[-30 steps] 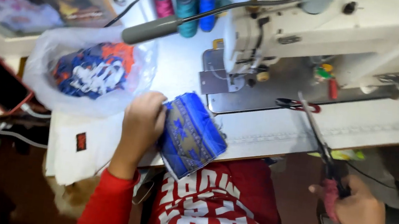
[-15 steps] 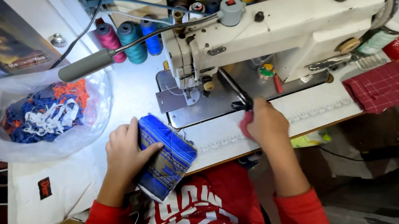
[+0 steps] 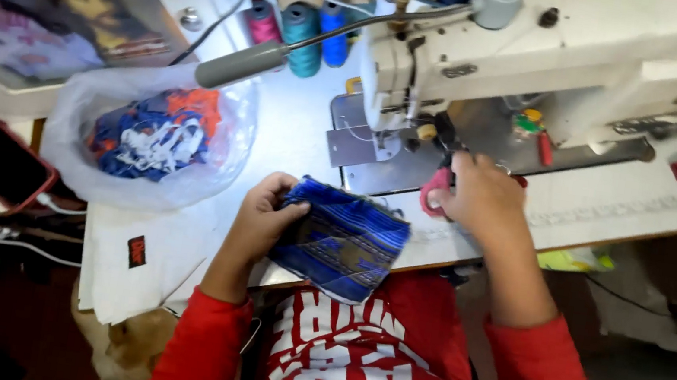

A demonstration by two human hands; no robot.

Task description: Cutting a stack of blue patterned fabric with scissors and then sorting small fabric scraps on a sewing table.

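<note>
Now left hand (image 3: 258,216) pinching striped woven blue cloth (image 3: 341,250), right hand (image 3: 481,202) gripping pink-handled scissors (image 3: 436,189)

A bright lamp at the sewing machine (image 3: 548,52) floods the white tabletop (image 3: 294,132) with bluish glare, washing out detail there. The floor and lower corners fall dim. Edges look soft and slightly stretched.
</note>
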